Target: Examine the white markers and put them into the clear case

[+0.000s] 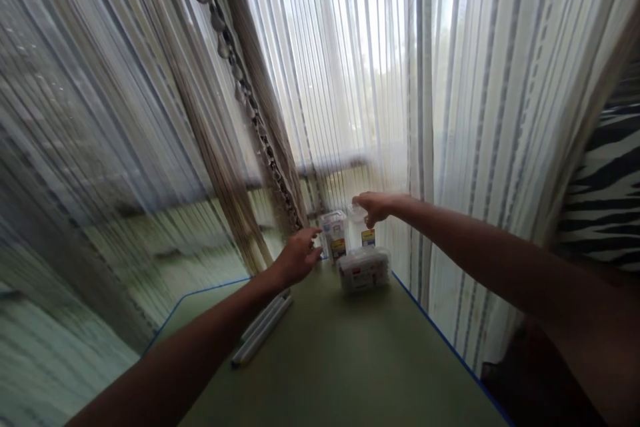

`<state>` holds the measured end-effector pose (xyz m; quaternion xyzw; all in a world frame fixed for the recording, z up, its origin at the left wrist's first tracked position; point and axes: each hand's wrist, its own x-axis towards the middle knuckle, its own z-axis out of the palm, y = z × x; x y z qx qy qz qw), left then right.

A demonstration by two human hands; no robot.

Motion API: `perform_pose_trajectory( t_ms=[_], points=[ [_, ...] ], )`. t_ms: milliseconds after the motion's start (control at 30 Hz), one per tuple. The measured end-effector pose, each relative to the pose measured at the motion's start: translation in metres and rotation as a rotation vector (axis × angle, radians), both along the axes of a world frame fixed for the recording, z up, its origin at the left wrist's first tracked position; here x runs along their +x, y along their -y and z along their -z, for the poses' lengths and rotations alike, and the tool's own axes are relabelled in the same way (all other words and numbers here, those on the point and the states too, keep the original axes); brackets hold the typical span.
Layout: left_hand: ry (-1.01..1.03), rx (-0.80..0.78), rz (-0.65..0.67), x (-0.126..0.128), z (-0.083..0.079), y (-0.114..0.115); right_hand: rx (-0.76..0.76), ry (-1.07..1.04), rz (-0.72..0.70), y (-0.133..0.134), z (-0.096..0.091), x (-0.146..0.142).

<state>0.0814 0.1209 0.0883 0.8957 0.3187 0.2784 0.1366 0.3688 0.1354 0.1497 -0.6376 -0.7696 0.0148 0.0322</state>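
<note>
1 clear tub (355,235) is partly covered at its top by the right hand (380,205); 1 neighbouring tub (334,233) is flanked by the left hand (299,255)

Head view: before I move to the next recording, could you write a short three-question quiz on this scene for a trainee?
1. Which hand is at the top of the right upright container?
A) left only
B) right only
C) both

2. True or false: the low clear box stands behind both upright containers.

3. Fill the gap: the green table has a ____ edge.

Key:
1. B, the right hand.
2. False; the low clear box is nearer the camera than the left upright container and the right one.
3. blue
</note>
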Motion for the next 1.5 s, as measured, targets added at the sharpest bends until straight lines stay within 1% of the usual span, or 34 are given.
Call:
perform_pose_trajectory(
  t_ms=[100,167,267,400,533,667,767,867,967,1100,1167,1267,1333,1400,1467,1500],
  points=[
    [-0.025,0.086,0.014,0.025,-0.017,-0.015,0.033,0.014,0.003,0.008,-0.012,0.002],
    [-0.044,0.123,0.004,0.040,-0.025,-0.028,0.050,0.026,0.011,0.014,-0.020,0.004],
    [-0.087,0.127,-0.042,0.057,-0.031,-0.048,0.067,0.045,0.028,0.023,-0.030,0.007],
    [-0.181,0.089,-0.047,0.066,-0.034,-0.069,0.048,0.060,0.033,0.029,-0.035,0.012],
    [-0.261,0.056,-0.030,0.066,-0.039,-0.075,0.022,0.053,0.025,0.030,-0.036,0.018],
    [-0.291,0.034,-0.029,0.066,-0.042,-0.071,0.031,0.051,0.015,0.032,-0.039,0.018],
    [-0.279,0.015,-0.031,0.066,-0.045,-0.066,0.047,0.054,0.018,0.036,-0.046,0.016],
    [-0.215,0.011,-0.038,0.062,-0.051,-0.055,0.071,0.055,0.019,0.045,-0.059,0.012],
    [-0.120,0.018,-0.040,0.048,-0.061,-0.032,0.141,0.021,-0.018,0.061,-0.077,0.007],
    [0.005,-0.016,-0.012,0.020,-0.072,0.015,0.242,-0.022,-0.111,0.088,-0.102,-0.011],
    [0.135,-0.099,0.032,0.006,-0.075,0.040,0.281,-0.013,-0.149,0.100,-0.111,-0.027],
    [0.226,-0.161,0.040,-0.011,-0.075,0.072,0.318,0.044,-0.185,0.115,-0.120,-0.058],
    [0.268,-0.200,0.031,-0.021,-0.073,0.088,0.330,0.045,-0.217,0.123,-0.122,-0.081],
    [0.332,-0.255,0.032,-0.029,-0.064,0.099,0.327,0.008,-0.264,0.128,-0.118,-0.102],
    [0.452,-0.344,0.045,-0.038,-0.048,0.108,0.297,-0.081,-0.314,0.131,-0.108,-0.120],
    [0.529,-0.408,0.056,-0.042,-0.037,0.112,0.272,-0.146,-0.332,0.133,-0.098,-0.127]
  ],
)
